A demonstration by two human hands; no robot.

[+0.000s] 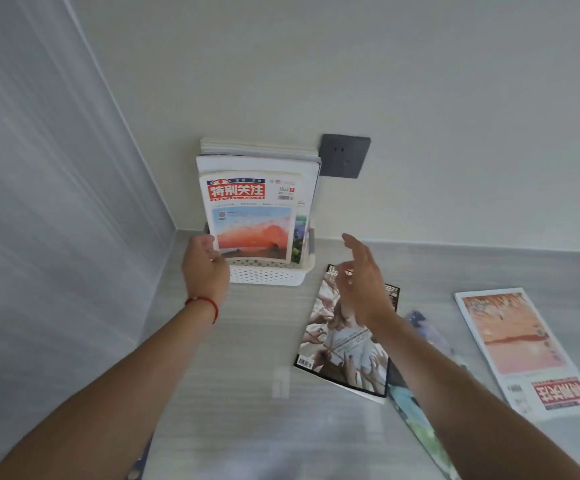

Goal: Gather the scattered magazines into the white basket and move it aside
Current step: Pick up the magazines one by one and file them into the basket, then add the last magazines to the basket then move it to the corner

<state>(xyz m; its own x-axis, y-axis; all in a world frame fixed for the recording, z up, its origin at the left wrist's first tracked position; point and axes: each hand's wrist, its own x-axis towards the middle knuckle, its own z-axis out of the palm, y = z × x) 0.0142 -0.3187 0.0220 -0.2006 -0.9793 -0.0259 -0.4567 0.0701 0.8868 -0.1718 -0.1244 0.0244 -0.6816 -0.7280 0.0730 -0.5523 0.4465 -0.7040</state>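
Observation:
A white perforated basket (267,275) stands against the far wall with several magazines upright in it. The front one is a red-titled magazine (252,216) with a sunset cover. My left hand (205,265) grips its lower left corner at the basket's rim. My right hand (361,282) hovers with straight fingers to the right of the basket, holding nothing, above a magazine with many hands on its cover (337,348). Another sunset magazine (523,348) lies flat at the far right. A blurred magazine (416,403) lies partly under my right forearm.
A dark wall socket (345,154) sits on the wall just right of the basket's magazines. The grey wood-grain tabletop (233,368) meets a side wall on the left. A dark blue object (139,459) peeks out by my left forearm at the bottom edge.

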